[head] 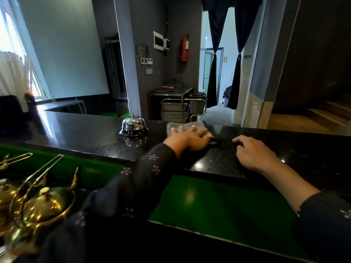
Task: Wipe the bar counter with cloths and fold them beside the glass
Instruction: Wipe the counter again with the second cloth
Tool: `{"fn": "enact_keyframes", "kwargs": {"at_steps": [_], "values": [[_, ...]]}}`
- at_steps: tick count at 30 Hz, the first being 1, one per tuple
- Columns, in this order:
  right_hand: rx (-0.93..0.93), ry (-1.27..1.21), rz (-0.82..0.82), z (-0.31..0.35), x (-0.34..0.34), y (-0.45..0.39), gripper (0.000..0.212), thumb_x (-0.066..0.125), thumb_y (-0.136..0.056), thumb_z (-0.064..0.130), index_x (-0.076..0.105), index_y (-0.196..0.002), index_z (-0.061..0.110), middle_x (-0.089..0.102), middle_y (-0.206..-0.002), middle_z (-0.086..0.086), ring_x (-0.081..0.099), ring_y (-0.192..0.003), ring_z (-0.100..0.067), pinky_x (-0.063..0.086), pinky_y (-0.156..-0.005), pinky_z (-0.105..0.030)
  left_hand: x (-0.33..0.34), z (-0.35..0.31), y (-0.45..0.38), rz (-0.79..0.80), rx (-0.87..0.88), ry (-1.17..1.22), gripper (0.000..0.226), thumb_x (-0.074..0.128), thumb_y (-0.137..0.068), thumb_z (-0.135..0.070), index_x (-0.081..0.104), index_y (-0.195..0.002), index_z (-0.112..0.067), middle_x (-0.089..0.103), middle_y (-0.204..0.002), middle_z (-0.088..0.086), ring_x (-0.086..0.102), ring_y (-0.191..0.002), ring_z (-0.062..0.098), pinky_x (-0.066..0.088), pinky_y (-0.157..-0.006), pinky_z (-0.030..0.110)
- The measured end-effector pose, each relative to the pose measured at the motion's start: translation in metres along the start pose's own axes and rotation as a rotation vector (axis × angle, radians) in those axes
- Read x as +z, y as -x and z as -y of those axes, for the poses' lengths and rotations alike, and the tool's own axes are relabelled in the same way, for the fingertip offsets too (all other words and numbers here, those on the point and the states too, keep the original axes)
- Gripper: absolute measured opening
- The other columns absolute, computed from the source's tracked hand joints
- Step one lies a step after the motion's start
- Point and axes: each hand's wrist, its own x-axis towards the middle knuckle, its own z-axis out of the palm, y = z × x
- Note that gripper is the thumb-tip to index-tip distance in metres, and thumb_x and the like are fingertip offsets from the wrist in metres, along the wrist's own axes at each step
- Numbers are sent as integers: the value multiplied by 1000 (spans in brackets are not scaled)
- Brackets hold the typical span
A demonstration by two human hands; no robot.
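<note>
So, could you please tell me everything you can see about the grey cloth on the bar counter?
The grey cloth looks like soft, napped fabric. It lies flat near the far edge of the glossy black counter, just right of the chrome bell and apart from it. The left hand presses on it, palm down with fingers spread, hiding its near part. A dark strip lies along its right side; I cannot tell what that is.

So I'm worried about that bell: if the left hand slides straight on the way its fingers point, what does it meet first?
Probably nothing: the left hand, flat on the grey cloth, points toward the counter's far edge, right of the bell.
</note>
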Motion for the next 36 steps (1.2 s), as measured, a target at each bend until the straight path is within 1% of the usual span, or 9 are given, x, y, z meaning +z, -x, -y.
{"fn": "enact_keyframes", "kwargs": {"at_steps": [4, 8, 11, 13, 15, 20, 24, 28, 36], "values": [[36, -182, -134, -1, -3, -3, 38, 38, -91, 12, 54, -125, 19, 59, -121, -16, 55, -106, -32, 46, -89, -39, 8, -50, 9, 13, 169, 30, 57, 17, -93, -60, 10, -147, -43, 2, -160, 2, -5, -144, 39, -8, -111, 58], [-93, -414, -525, 3, -15, -1, 37, 38, -89, 17, 55, -122, 19, 55, -130, -12, 52, -116, -28, 45, -91, -41, 5, -28, 21, -107, 249, 251, 56, 27, -96, -49, 19, -148, -30, 23, -156, 6, 20, -143, 30, 13, -115, 57], [-324, -284, -253, 30, -9, -10, 40, 39, -93, 36, 53, -128, 23, 51, -137, -8, 48, -123, -26, 41, -97, -40, -4, 32, 34, -301, 99, 211, 50, 32, -97, -40, 31, -144, -22, 40, -148, 8, 38, -135, 27, 27, -112, 50], [-330, -17, 83, 51, 11, -21, 60, 32, -89, 62, 40, -140, 32, 33, -153, -4, 29, -140, -29, 25, -111, -53, -6, 78, 43, -253, -31, 123, 54, 32, -97, -40, 27, -146, -18, 32, -152, 10, 30, -140, 27, 20, -116, 47], [-254, 224, 230, 64, 32, -31, 73, 22, -80, 78, 21, -145, 45, 9, -161, 2, 6, -147, -32, 3, -112, -64, -4, 110, 48, -160, -83, 107, 58, 31, -98, -42, 21, -148, -15, 21, -156, 11, 18, -145, 26, 12, -117, 42], [-83, 315, 250, 61, 39, -68, 96, 26, -72, 85, -4, -149, 37, -7, -161, 2, -5, -146, -35, -6, -109, -68, 6, 126, 38, -137, -56, 106, 58, 24, -98, -44, 20, -149, -17, 12, -159, 7, 3, -147, 19, 1, -118, 40], [-2, 361, 218, 67, 48, -101, 79, 25, -88, 68, 1, -151, 27, -5, -161, 0, -3, -147, -31, -2, -112, -64, 11, 130, 35, -154, -46, 108, 57, 23, -98, -43, 18, -149, -18, 10, -159, 6, 2, -147, 18, -1, -117, 38], [-176, 356, 227, 101, 68, -103, 59, 16, -96, 52, 5, -150, 34, 0, -161, 2, 0, -147, -30, -2, -112, -61, 9, 128, 37, -156, -35, 130, 56, 23, -98, -40, 19, -149, -16, 12, -159, 7, 3, -147, 19, -1, -117, 37], [-423, 285, 293, 117, 72, -45, 56, 26, -96, 48, 10, -149, 39, 4, -161, 8, 4, -148, -18, -2, -115, -51, 1, 121, 53, -165, -61, 222, 51, 29, -98, -31, 27, -146, -14, 24, -156, 9, 17, -145, 23, 14, -116, 40]]}}
